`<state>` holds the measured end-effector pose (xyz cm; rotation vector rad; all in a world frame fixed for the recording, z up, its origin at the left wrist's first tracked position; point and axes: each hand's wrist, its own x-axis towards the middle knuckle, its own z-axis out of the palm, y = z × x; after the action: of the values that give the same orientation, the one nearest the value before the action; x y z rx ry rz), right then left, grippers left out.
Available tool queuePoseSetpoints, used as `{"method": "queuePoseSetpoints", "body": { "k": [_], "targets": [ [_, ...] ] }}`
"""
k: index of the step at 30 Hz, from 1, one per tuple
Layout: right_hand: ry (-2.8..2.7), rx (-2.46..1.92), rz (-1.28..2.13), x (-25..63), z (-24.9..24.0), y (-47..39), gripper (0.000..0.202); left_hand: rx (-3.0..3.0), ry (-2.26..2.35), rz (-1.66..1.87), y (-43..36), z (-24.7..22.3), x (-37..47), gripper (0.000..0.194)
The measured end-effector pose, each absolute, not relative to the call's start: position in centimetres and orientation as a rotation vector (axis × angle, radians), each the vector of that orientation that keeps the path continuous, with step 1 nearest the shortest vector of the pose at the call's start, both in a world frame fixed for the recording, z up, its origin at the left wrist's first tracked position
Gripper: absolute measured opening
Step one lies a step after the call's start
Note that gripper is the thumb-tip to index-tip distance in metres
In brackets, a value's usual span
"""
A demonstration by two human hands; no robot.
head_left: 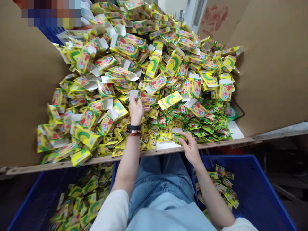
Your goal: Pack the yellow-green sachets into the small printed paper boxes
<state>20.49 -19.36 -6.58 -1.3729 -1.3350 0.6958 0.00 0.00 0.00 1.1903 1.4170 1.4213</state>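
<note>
My left hand reaches into the lower middle of the heap, with its fingers closed at a small printed carton that has a white end flap. The carton is yellow, green and red with fruit pictures. Near the table edge my right hand has thumb and fingers bent together on a small green packet; a white piece shows just above it. Loose green packets lie to the right of this hand. Yellow packets lie to the left, beside my left wrist.
Many open cartons are heaped high across the table. Cardboard walls stand at both sides, and a wooden edge runs along the front. Below are two blue crates, one at left and one at right, both holding cartons.
</note>
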Motion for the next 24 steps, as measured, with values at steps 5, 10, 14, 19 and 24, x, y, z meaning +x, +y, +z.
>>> {"method": "queuePoseSetpoints", "body": {
  "k": [5,10,14,19,24],
  "targets": [
    [-1.384,-1.437,0.579,20.6,-6.1,-19.2,0.026,1.422,1.64,1.598,-4.9,0.6,-0.5,0.039],
    [-1.376,-1.283,0.435,19.5,-3.4,-19.2,0.023,1.83,1.522,1.308,-11.7,-2.7,2.8,0.04],
    [-1.547,-1.205,0.479,19.8,-1.2,-18.3,0.019,2.025,1.384,1.152,-15.9,-6.2,5.1,0.057],
    [-1.959,-1.429,0.626,20.3,0.0,-17.7,0.026,1.991,1.429,1.158,-17.6,-7.9,5.8,0.062],
    [-2.18,-1.539,0.234,18.3,-0.7,-17.8,0.028,1.94,1.371,1.228,-17.8,-8.6,6.1,0.068]
  ]
}}
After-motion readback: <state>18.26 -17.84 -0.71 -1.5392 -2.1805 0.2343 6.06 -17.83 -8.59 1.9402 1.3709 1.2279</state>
